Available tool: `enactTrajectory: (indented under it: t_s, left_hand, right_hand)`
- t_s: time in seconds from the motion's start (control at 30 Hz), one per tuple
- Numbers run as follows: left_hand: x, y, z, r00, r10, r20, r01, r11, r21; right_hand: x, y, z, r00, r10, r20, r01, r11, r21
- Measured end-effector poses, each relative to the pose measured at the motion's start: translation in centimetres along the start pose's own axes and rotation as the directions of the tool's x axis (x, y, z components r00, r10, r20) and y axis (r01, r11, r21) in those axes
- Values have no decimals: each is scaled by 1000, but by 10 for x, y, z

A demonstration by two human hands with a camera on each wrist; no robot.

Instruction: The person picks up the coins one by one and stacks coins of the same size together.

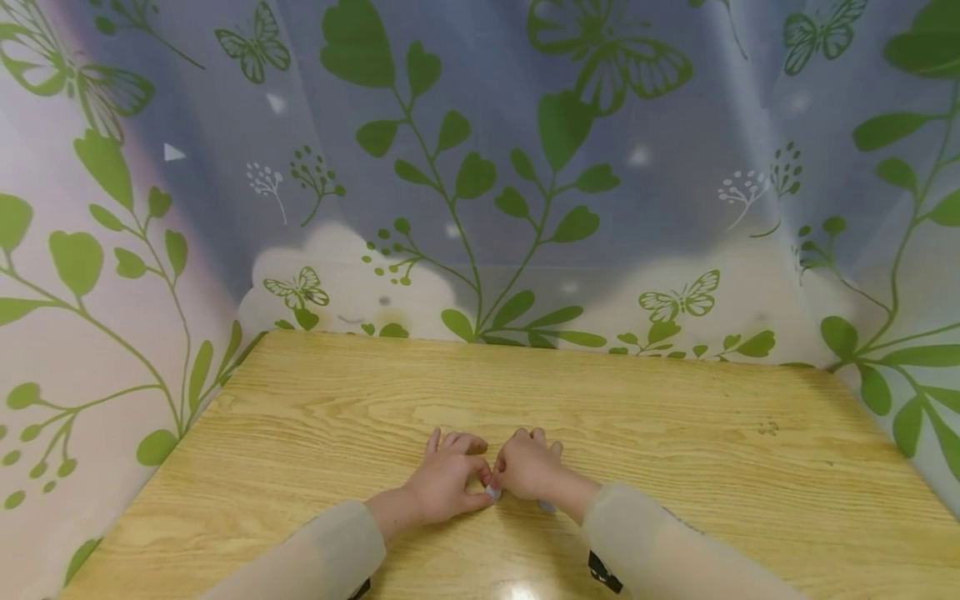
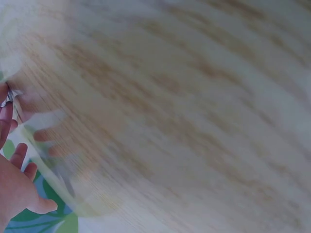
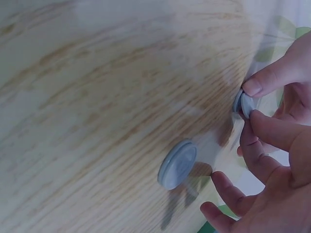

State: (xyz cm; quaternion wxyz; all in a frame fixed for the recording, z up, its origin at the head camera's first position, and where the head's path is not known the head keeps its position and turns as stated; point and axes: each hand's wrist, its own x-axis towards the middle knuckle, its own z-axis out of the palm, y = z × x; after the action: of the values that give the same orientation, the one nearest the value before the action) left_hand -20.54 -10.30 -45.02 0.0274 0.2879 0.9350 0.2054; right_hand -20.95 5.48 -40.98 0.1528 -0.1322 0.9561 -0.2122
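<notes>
A small pale blue-grey round disc [image 3: 247, 106] is between both hands, low over the wooden table [image 1: 360, 392]. Its edge appears split into two layers in the right wrist view. My left hand [image 1: 444, 483] pinches it from one side, thumb and fingertip at its rim. From the other side my right hand [image 1: 528, 465] pinches it too, its remaining fingers spread. A second grey-blue disc [image 3: 179, 165], with a groove round its edge, stands near the right hand, partly hidden under that wrist in the head view. The left wrist view catches only part of the left hand [image 2: 19, 187].
A curtain [image 1: 480, 208] printed with green leaves and butterflies hangs along the table's back and sides. Small marks [image 1: 768, 427] show on the wood at the right. The glossy tabletop reflects the hands and the second disc.
</notes>
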Motion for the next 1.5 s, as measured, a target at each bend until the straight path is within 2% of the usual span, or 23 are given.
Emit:
enactTrajectory:
  t_s: [0.4,0.63,0.9,1.13,1.5]
  left_hand:
    - [0,-1,2,1000,-3,-4,3,1000,9]
    - [-1,-2,2,1000,8,7,-8,1000,4]
    - [-2,-2,0,999,8,33,-8,1000,9]
    - [-1,-3,1,999,6,34,-7,1000,21]
    - [1,1,-3,995,88,37,-93,987,130]
  right_hand:
    - [1,5,5,998,-42,-44,40,999,-35]
    - [-1,10,1,996,-52,-70,49,998,-44]
    - [-6,24,-13,996,-16,-92,15,1000,-17]
    - [-8,36,-22,995,21,-96,-25,999,-36]
    - [-10,50,-25,993,48,-110,-52,998,-35]
